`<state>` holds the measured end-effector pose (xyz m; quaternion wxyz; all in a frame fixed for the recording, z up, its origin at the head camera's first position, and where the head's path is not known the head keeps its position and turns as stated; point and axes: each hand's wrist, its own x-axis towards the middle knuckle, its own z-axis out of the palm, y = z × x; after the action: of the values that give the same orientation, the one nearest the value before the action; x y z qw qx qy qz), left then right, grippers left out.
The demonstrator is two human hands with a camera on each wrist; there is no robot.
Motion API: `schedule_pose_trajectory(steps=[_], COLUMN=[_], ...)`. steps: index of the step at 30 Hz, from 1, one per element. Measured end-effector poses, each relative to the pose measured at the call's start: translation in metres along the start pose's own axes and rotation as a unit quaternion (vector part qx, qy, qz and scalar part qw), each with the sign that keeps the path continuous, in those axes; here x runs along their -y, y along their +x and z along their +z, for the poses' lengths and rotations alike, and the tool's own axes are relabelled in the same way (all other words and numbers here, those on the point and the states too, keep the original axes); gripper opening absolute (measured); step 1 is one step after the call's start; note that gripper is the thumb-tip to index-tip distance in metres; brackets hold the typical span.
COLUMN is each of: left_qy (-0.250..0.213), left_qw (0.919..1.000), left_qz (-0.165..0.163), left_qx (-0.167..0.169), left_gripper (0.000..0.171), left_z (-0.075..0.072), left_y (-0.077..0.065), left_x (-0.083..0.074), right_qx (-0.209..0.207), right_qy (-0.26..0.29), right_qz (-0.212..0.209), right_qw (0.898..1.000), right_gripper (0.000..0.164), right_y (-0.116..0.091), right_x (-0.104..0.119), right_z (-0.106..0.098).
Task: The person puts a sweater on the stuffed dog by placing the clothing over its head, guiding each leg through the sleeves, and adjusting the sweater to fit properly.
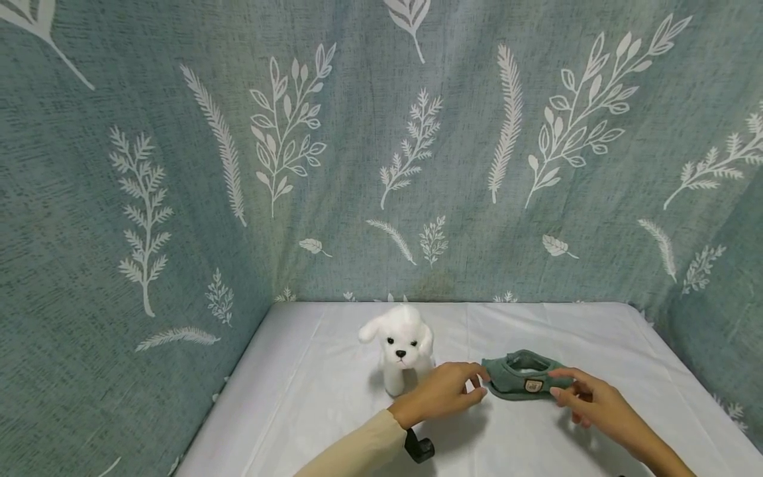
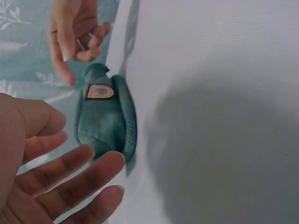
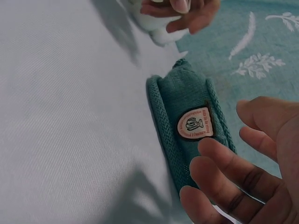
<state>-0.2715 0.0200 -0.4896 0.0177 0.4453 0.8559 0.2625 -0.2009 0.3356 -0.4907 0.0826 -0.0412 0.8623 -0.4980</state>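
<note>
A small green knitted garment [image 1: 507,382] with rolled edges lies on the white-covered table, its neck-like opening facing up. A pale label [image 3: 195,123] is sewn on its front. My left hand [image 1: 444,391] hovers at the garment's left end, thumb and fingers apart; whether the fingertips touch the knit is unclear. At the other end is my right hand [image 1: 596,401], with loosely bent, spread fingers near the edge and nothing plainly gripped. A white plush dog [image 1: 405,338] stands just behind and left of my left hand, its lower body partly hidden by that hand.
The white cloth [image 1: 310,391] covers the table with faint creases. Blue-green curtains [image 1: 357,165] with white leaf prints enclose the back and both sides. A black device [image 1: 420,449] sits at my left wrist, below a beige sleeve [image 1: 357,447].
</note>
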Motion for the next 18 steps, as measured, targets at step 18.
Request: schedule_pose_trajectory(steps=[18], left_qy=[-0.062], left_qw=[0.9974], left_qz=[-0.030], left_qx=[-0.018], left_gripper=[0.024], left_z=[0.015], left_y=[0.036], left_x=[-0.004], right_qx=[0.008], right_qy=[0.020], right_qz=[0.003], right_qw=[1.000], right_gripper=[0.059], right_y=[0.009], right_x=[-0.002], right_z=[-0.001])
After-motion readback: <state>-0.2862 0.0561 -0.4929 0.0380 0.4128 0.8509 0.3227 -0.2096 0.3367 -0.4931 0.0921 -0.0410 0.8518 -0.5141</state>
